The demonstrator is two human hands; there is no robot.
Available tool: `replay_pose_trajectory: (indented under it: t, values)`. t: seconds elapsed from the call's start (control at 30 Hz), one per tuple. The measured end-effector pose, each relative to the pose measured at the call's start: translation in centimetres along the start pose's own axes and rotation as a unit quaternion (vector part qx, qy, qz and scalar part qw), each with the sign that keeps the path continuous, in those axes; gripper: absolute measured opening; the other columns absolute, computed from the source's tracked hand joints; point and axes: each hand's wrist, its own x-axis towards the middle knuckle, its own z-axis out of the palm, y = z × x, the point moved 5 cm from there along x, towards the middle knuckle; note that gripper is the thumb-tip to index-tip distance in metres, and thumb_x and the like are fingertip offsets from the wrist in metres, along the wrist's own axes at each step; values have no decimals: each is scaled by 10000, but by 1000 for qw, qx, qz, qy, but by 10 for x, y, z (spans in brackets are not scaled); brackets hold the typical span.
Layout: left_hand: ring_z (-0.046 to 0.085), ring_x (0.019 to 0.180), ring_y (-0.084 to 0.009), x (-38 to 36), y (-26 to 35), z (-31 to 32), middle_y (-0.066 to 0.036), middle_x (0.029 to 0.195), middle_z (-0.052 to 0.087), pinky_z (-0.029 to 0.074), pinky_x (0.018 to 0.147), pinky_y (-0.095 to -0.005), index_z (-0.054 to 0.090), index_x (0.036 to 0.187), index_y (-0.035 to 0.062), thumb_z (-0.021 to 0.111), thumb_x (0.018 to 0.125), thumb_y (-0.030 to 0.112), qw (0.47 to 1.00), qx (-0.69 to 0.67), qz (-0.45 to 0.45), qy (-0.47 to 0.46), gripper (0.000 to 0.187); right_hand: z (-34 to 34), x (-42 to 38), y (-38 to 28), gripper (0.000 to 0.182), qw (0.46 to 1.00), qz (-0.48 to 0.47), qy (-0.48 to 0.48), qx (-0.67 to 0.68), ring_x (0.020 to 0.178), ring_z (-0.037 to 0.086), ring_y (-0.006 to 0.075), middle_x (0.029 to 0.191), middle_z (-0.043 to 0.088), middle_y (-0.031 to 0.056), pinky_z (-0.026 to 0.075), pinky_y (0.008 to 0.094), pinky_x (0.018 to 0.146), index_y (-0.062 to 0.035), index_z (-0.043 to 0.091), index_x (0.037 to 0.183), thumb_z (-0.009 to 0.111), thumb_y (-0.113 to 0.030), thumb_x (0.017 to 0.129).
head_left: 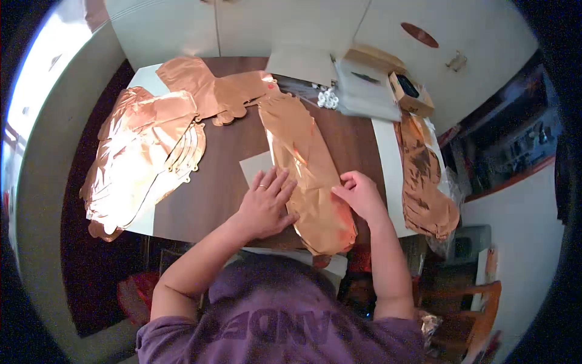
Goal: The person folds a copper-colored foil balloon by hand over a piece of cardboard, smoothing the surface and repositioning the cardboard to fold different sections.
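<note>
A long stack of flat, copper-coloured foil balloons (297, 139) lies lengthwise in front of me, its near end at the table's front edge. My left hand (265, 205) rests on its left side, fingers stretched out and a ring on one of them. At the right edge of the foil, my right hand (362, 195) has its fingers curled, with thumb and forefinger pinching at the border. A reddish glow shows on the foil near that hand. Under the stack's left side, a pale card (254, 165) sticks out.
More copper foil balloons (142, 151) with small holed tabs spread over the table's left side. Another folded pile (421, 182) lies at the right edge. Toward the back are white small pieces (328, 99), clear plastic bags (364, 91) and a cardboard box (412, 94). A wooden chair (479, 309) stands lower right.
</note>
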Motion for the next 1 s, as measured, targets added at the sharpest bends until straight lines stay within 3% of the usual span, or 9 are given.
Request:
replay_pose_trajectory:
  t: [0.1, 0.2, 0.3, 0.4, 0.6, 0.87, 1.0]
  values:
    - [274, 1438, -432, -2, 2, -1, -215, 1536, 347, 198, 1176, -562, 392, 1466, 67, 604, 886, 525, 1000, -10, 11, 0, 769, -3, 1, 9, 413, 998, 35, -10, 53, 733, 657, 220, 804, 677, 94, 542, 326, 707, 26, 653, 1047, 795, -281, 810]
    - [282, 1433, -430, -3, 4, 1, -217, 1537, 342, 207, 1171, -566, 399, 1460, 67, 609, 887, 519, 1000, -14, 22, 15, 759, 1, 7, 16, 355, 971, 100, -58, 207, 677, 604, 140, 763, 653, 52, 505, 284, 623, 25, 669, 991, 767, -284, 847]
    - [285, 1430, -432, -6, 7, 1, -220, 1530, 349, 214, 1169, -567, 400, 1460, 72, 605, 890, 521, 999, -17, 25, 17, 754, 4, 17, 18, 305, 948, 138, -132, 256, 636, 546, 90, 745, 633, 21, 439, 249, 555, 4, 683, 938, 739, -289, 873]
    - [285, 1430, -431, -5, 8, 0, -221, 1524, 354, 216, 1170, -562, 395, 1464, 76, 604, 893, 523, 999, -17, 23, 16, 754, 2, 19, 5, 181, 939, 147, -179, 255, 581, 493, 51, 739, 609, -12, 366, 209, 500, -11, 678, 907, 667, -192, 919]
    - [280, 1437, -410, -7, 5, -8, -215, 1534, 326, 211, 1178, -546, 375, 1471, 70, 610, 893, 514, 997, -70, 16, 16, 766, 4, 21, 2, 205, 981, 64, -162, 89, 598, 534, 105, 690, 622, 14, 418, 293, 551, -20, 683, 830, 711, -219, 868]
    - [309, 1417, -410, -19, -12, -13, -201, 1491, 390, 204, 1180, -554, 403, 1447, 60, 628, 892, 453, 996, -67, -19, 47, 716, 6, 17, 13, 189, 977, 100, -148, 119, 573, 550, 108, 682, 622, 20, 446, 285, 519, -23, 653, 795, 708, -191, 863]
    - [327, 1406, -414, -21, -15, -13, -196, 1477, 409, 209, 1176, -558, 421, 1435, 63, 627, 896, 435, 996, -59, -28, 60, 687, 5, 10, -4, 151, 972, 107, -143, 152, 583, 552, 75, 693, 612, -7, 448, 241, 530, -33, 639, 794, 675, -135, 899]
